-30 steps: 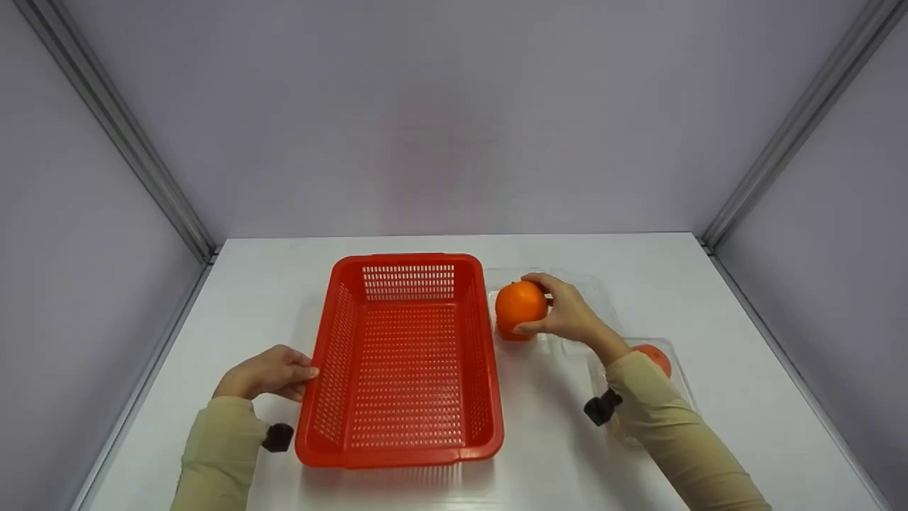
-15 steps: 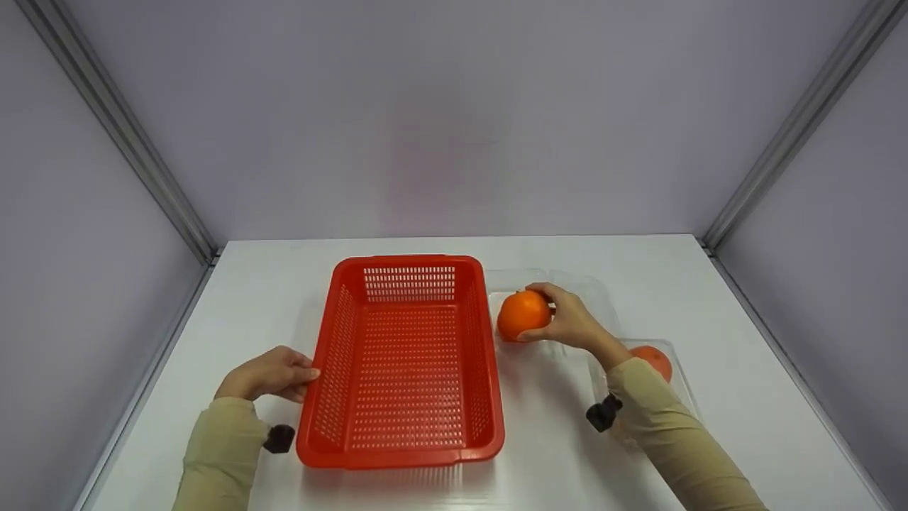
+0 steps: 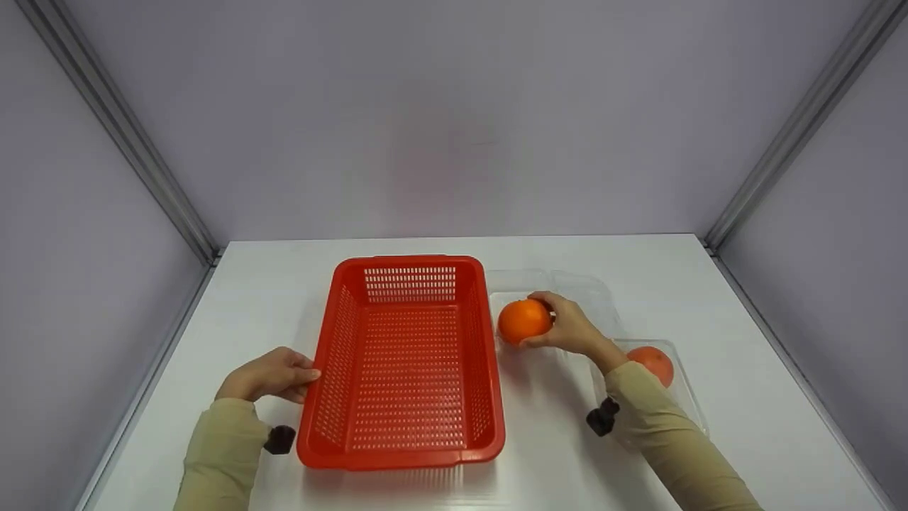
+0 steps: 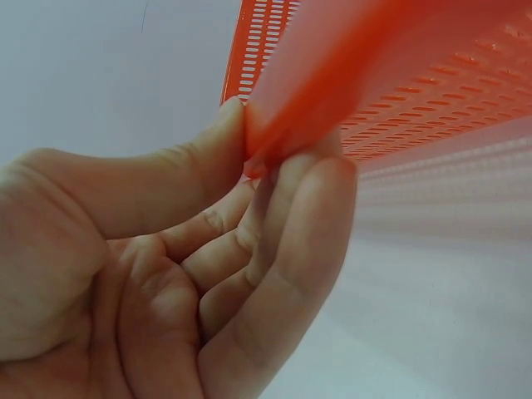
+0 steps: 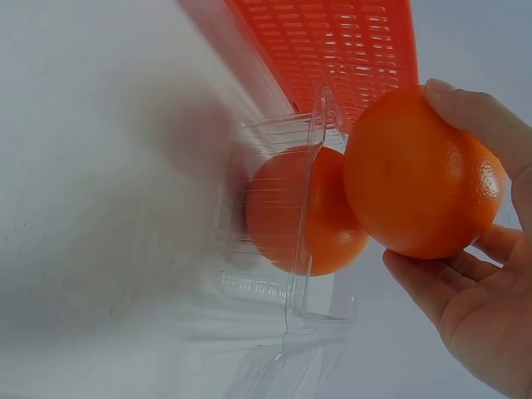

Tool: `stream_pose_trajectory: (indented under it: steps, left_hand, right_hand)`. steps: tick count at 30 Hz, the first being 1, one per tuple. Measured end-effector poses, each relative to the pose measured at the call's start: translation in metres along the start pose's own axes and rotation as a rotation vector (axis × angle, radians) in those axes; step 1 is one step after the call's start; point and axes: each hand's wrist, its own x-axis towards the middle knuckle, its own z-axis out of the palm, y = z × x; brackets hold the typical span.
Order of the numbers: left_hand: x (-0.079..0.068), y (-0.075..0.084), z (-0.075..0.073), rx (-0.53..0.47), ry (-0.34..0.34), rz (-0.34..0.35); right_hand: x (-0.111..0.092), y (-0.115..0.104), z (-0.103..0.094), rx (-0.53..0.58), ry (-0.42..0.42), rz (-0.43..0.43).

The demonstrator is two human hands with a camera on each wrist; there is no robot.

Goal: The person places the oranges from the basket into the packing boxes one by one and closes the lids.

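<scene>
My left hand (image 3: 268, 376) pinches the left rim of a red plastic basket (image 3: 411, 458) between thumb and fingers. The basket is rectangular, with slotted walls. In the left wrist view its rim (image 4: 291, 137) runs between the thumb and the curled fingers. To the basket's right, my right hand (image 3: 567, 328) grips an orange (image 3: 523, 321) from its right side. The right wrist view shows this orange at the open top of a clear plastic box (image 5: 303, 303), close against a second orange (image 5: 287, 208) inside. From the head, the held orange hides that second one.
Beside the box its clear lid (image 3: 585, 294) lies folded out to the right. Nearer me, partly under my right forearm, stands another clear box (image 3: 684, 397) with an orange (image 3: 652, 365) in it. Walls enclose the white table (image 3: 766, 397) at the back and sides.
My right hand has lowered the orange and brought it slightly towards me over the box, covering the second orange from the head. The left hand and the basket have hardly moved.
</scene>
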Motion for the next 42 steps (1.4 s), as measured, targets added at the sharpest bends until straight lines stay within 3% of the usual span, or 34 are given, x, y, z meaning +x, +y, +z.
stream_pose_trajectory:
  steps: [23,42]
  left_hand:
    - [0.001,-0.001,-0.001,0.006,-0.021,0.027]
    - [0.002,-0.001,0.0,0.012,0.009,-0.012]
  right_hand:
    - [0.013,0.013,0.005,-0.024,0.002,0.08]
    - [0.021,0.022,0.011,-0.007,0.006,0.174]
